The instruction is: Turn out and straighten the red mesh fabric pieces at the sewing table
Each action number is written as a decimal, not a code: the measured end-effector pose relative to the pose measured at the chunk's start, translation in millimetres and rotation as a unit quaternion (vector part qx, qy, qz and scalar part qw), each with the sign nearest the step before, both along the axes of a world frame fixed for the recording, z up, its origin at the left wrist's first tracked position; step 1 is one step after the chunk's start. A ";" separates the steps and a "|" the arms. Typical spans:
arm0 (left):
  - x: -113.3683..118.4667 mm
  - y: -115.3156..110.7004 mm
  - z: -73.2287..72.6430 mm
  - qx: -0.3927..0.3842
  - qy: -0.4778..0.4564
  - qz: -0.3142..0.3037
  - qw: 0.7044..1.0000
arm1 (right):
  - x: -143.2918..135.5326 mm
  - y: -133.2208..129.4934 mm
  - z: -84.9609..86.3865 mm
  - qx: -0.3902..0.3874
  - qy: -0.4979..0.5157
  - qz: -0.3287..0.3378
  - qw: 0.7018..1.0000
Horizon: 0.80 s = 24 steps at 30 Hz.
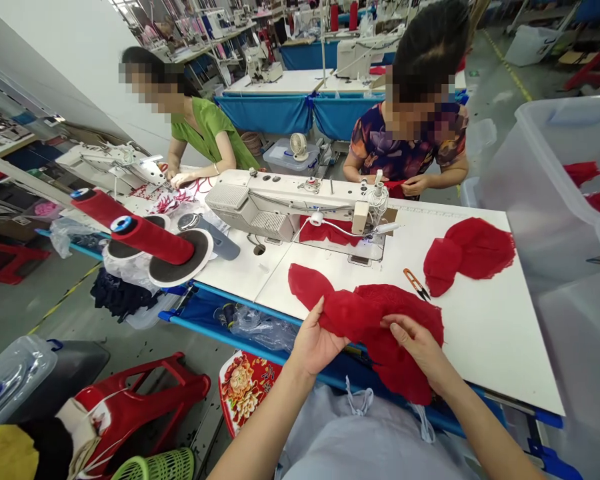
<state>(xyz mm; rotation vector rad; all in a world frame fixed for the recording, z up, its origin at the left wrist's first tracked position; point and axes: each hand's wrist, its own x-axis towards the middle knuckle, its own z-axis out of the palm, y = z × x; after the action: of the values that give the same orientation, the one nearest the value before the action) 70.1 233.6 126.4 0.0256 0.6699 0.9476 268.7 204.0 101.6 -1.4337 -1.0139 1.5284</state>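
A soft red fabric piece [350, 313] with rounded, cup-like lobes hangs over the near edge of the white sewing table. My left hand [320, 343] grips its left part, thumb on top and fingers beneath. On its right part, my right hand [420, 347] pinches the cloth between thumb and fingers. Orange-handled thread snips [417, 284] lie on the table just beyond the cloth. Farther right rests a second red fabric piece [467, 253] of similar shape. Past my hands stands a white sewing machine [300, 200], with more red cloth [330, 231] behind its arm.
Two red thread cones [153, 240] and a grey bottle [213, 237] stand at the table's left. Large clear plastic bins [545, 167] border the right side. Two co-workers sit across the table. A red stool [145, 393] and a green basket [155, 465] are at lower left.
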 end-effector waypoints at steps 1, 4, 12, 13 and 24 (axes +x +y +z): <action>0.1 -0.2 0.0 0.005 -0.015 0.004 1.000 | -1.1 -1.7 -2.9 -0.031 0.055 0.036 0.997; 7.2 -4.7 -1.4 0.028 -0.015 0.013 0.999 | -8.9 -7.2 -4.6 -0.055 0.166 0.069 0.982; 21.2 -4.6 -0.7 -0.107 0.027 -0.017 0.994 | -21.2 -3.7 -1.7 -0.001 0.104 0.030 0.994; 18.8 -1.7 1.8 -0.112 0.026 -0.005 0.993 | -20.5 -3.2 -4.7 -0.007 0.092 0.026 0.995; -6.6 6.7 3.8 -0.124 -0.028 -0.029 0.991 | -35.8 3.4 -2.5 -0.124 0.244 -0.003 0.962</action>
<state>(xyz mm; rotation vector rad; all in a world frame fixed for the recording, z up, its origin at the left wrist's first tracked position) 63.5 240.3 130.2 -0.2006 0.7282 0.8014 232.9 207.4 99.1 -1.1262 -0.5333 1.9304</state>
